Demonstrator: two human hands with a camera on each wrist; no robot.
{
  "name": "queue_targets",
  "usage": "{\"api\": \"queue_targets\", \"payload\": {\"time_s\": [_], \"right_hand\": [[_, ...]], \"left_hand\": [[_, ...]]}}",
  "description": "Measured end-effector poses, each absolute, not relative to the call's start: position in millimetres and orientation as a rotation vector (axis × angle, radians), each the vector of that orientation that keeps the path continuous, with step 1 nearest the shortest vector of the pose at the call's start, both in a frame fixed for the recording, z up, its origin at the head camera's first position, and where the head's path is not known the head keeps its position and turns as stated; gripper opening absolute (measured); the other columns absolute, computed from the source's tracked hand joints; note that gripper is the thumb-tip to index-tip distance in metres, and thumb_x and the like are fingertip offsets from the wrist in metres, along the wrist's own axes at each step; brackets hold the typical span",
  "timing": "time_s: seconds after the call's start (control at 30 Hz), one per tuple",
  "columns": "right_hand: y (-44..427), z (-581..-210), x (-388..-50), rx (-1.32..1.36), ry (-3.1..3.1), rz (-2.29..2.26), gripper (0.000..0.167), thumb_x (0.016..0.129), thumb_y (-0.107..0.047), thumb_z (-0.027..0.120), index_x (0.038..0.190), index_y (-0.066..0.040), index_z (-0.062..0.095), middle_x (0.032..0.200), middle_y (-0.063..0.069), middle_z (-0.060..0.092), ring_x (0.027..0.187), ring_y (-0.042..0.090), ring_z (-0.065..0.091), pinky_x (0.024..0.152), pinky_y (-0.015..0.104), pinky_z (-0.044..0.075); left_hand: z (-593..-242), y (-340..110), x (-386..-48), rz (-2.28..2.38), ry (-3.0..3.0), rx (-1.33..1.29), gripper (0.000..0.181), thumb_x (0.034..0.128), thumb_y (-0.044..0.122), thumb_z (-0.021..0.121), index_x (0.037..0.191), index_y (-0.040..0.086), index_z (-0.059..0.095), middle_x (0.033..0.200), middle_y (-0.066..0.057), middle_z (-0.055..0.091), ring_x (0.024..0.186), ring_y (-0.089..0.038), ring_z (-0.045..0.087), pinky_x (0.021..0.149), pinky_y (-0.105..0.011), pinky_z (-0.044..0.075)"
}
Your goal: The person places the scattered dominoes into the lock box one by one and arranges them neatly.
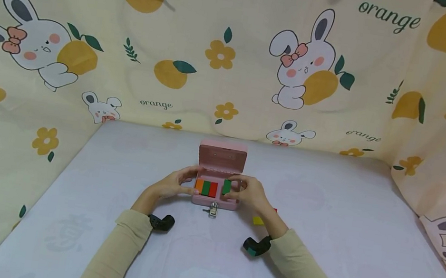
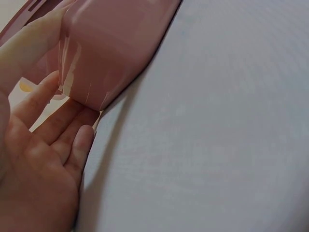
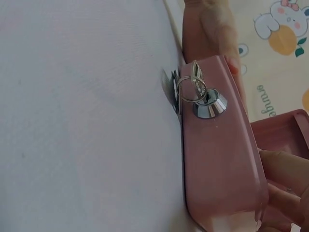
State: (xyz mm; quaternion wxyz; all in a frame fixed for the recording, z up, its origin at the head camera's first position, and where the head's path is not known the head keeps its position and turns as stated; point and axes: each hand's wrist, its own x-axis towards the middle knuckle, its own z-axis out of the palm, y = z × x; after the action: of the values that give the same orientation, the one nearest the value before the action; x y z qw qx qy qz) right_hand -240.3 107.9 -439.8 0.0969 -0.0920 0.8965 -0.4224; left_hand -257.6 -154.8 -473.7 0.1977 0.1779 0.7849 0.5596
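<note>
A pink cash box stands with its lid raised on the white table. My left hand holds its left end, thumb along the front rim and fingers by the back corner, as the left wrist view shows of the hand. Inside, at the left, an orange block, a green block and a red block stand side by side. Between thumb and fingers my right hand pinches another green block at the box's right part. In the right wrist view those fingers hide the block.
A key on a ring sits in the front lock. Partly behind the right forearm lie a yellow piece and a red piece on the table. A printed cloth hangs behind and at the sides.
</note>
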Motion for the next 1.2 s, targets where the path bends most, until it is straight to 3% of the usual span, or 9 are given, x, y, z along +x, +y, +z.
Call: {"api": "queue_targets", "payload": {"time_s": [0.13,0.4,0.53,0.67,1.2], "right_hand": [[105.8,-440.7,-240.4,-0.255,2.698,-1.190,0.050,0.070,-0.023,0.086,0.117,-0.016,0.069,0.105,0.013,0.059,0.098,0.025,0.047,0.071,0.027,0.036],[99.6,-445.1,-244.1,-0.199,2.690,-1.192,0.049,0.069,-0.022,0.087,0.115,-0.013,0.071,0.097,0.012,0.053,0.094,0.023,0.044,0.070,0.028,0.036],[95.8,-446.4,-243.5,-0.134,2.683,-1.211,0.048,0.068,-0.021,0.088,0.113,-0.014,0.072,0.112,0.018,0.055,0.100,0.026,0.045,0.083,0.037,0.045],[92.1,-447.0,-242.0,-0.102,2.679,-1.219,0.048,0.068,-0.020,0.088,0.113,-0.014,0.072,0.123,0.022,0.050,0.106,0.029,0.043,0.095,0.046,0.044],[82.7,-450.4,-242.2,-0.030,2.773,-1.005,0.045,0.069,-0.024,0.087,0.112,-0.018,0.073,0.116,0.022,0.047,0.091,0.027,0.048,0.065,0.027,0.034]], "left_hand": [[-473.8,-155.4,-257.1,1.562,2.202,0.518,0.079,0.0832,0.017,0.075,0.150,0.013,0.033,0.162,-0.009,0.025,0.151,-0.031,0.020,0.125,-0.051,0.021],[-473.3,-155.8,-257.5,1.571,2.187,0.537,0.078,0.0839,0.014,0.074,0.150,0.011,0.032,0.163,-0.011,0.021,0.151,-0.034,0.020,0.125,-0.053,0.020],[-472.3,-155.6,-257.0,1.572,2.186,0.544,0.078,0.0843,0.013,0.074,0.150,0.010,0.032,0.162,-0.012,0.022,0.151,-0.034,0.021,0.125,-0.053,0.020],[-471.6,-155.8,-256.5,1.566,2.198,0.543,0.078,0.0843,0.014,0.074,0.150,0.011,0.032,0.162,-0.012,0.023,0.151,-0.034,0.021,0.124,-0.053,0.020],[-473.5,-156.1,-256.8,1.556,2.199,0.520,0.082,0.0822,0.022,0.077,0.150,0.012,0.031,0.162,-0.011,0.023,0.150,-0.034,0.021,0.125,-0.053,0.020]]}}
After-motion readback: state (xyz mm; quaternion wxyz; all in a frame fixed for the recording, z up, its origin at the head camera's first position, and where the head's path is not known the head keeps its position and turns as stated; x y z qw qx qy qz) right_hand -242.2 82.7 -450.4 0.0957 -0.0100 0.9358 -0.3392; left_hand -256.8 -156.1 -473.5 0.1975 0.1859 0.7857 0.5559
